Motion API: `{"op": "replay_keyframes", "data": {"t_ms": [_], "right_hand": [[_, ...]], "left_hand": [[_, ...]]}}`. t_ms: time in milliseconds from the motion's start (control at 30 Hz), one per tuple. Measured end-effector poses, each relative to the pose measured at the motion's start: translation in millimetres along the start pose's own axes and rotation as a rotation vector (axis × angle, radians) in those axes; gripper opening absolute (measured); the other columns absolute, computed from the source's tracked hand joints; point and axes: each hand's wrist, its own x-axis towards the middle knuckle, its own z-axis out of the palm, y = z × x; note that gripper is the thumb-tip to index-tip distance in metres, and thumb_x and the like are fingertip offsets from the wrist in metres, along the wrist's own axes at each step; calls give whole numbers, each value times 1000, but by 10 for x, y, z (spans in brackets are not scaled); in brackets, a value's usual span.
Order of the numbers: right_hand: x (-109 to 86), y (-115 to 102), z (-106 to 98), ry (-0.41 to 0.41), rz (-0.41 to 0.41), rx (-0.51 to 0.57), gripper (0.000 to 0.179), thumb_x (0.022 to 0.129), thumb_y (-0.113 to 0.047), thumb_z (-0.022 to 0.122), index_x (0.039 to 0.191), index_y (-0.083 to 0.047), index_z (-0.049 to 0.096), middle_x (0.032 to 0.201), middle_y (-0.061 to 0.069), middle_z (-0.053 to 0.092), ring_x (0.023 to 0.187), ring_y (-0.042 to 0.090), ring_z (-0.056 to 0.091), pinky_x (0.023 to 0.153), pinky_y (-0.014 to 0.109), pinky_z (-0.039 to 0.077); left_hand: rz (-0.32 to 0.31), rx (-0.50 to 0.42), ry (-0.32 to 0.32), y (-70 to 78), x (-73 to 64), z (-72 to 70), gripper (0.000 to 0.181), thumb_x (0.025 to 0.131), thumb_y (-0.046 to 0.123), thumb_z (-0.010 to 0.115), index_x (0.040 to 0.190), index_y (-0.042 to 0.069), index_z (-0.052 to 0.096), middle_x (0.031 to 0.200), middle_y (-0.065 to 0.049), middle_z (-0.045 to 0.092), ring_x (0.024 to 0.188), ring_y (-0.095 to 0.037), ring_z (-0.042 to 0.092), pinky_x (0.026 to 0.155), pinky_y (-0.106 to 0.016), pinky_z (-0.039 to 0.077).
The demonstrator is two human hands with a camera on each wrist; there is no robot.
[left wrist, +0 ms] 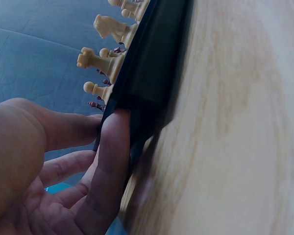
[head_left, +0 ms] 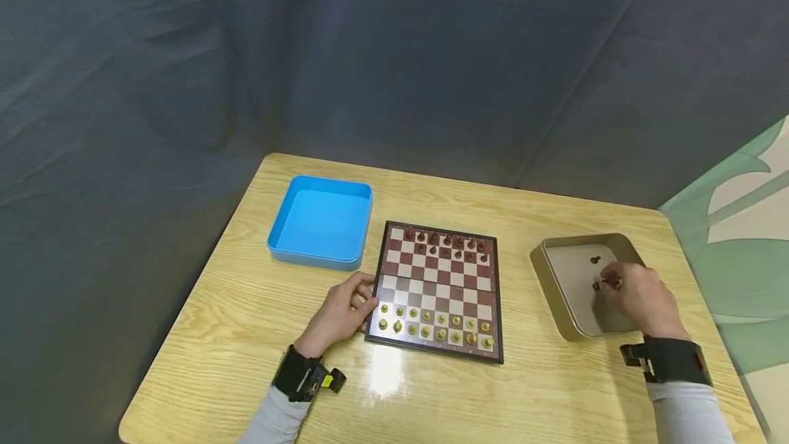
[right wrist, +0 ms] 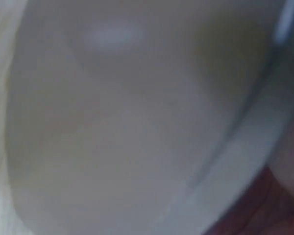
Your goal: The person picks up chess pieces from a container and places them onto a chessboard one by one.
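Note:
A chessboard (head_left: 431, 284) lies mid-table, dark red pieces (head_left: 446, 241) along its far side and cream pieces (head_left: 427, 331) along its near side. My left hand (head_left: 344, 307) grips the board's left edge; the left wrist view shows the thumb and a finger (left wrist: 112, 156) pinching its black rim, close to a cream rook (left wrist: 100, 62). Inside a beige tin (head_left: 555, 290) on the right is my right hand (head_left: 644, 297), fingers curled around what looks like a dark red chess piece (head_left: 616, 284). Another dark piece (head_left: 595, 286) lies by the fingertips and one (head_left: 594, 260) farther back.
A shallow blue tray (head_left: 323, 223) stands at the back left, beyond the board's left corner. Dark cloth (head_left: 431, 67) hangs behind the wooden table (head_left: 246, 314). The tin's walls surround the right hand's fingers; its blurred side fills the right wrist view.

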Motion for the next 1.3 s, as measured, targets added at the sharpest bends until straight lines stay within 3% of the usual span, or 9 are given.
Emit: {"op": "replay_keyframes", "data": {"t_ms": [367, 533, 667, 867, 1300], "right_hand": [[54, -347, -216, 132, -56, -7, 4, 73, -11, 64, 77, -12, 64, 68, 6, 60, 52, 17, 52, 33, 27, 35], [88, -583, -294, 226, -139, -13, 3, 71, -12, 66, 74, -12, 65, 64, 3, 59, 49, 14, 50, 35, 26, 34], [143, -764, -317, 291, -215, 2, 6, 72, -10, 66, 78, -12, 66, 70, 3, 59, 53, 15, 53, 38, 27, 37], [230, -994, -301, 380, -321, -6, 10, 72, -7, 64, 82, -9, 64, 72, 0, 53, 54, 12, 46, 40, 26, 34], [465, -1502, -210, 337, -411, -7, 12, 75, -8, 64, 84, -13, 60, 76, -3, 51, 52, 10, 43, 41, 25, 33]], "left_hand": [[-1, 17, 3, -31, 0, 0, 39, 85, 19, 56, 121, 16, 43, 85, -1, 54, 53, -16, 56, 40, -27, 49], [-10, 24, 2, -30, -3, -4, 39, 85, 21, 56, 121, 17, 43, 85, 0, 54, 52, -15, 56, 40, -26, 49], [-7, 33, 4, -33, -8, -14, 39, 85, 22, 56, 121, 17, 43, 85, 0, 54, 52, -15, 56, 40, -26, 49], [-3, 32, 6, -26, -9, -24, 39, 85, 22, 55, 121, 16, 43, 84, 0, 54, 51, -15, 56, 40, -27, 48], [14, 10, -6, -17, 31, -15, 39, 85, 20, 56, 121, 14, 43, 85, -1, 54, 54, -15, 56, 40, -27, 49]]}}
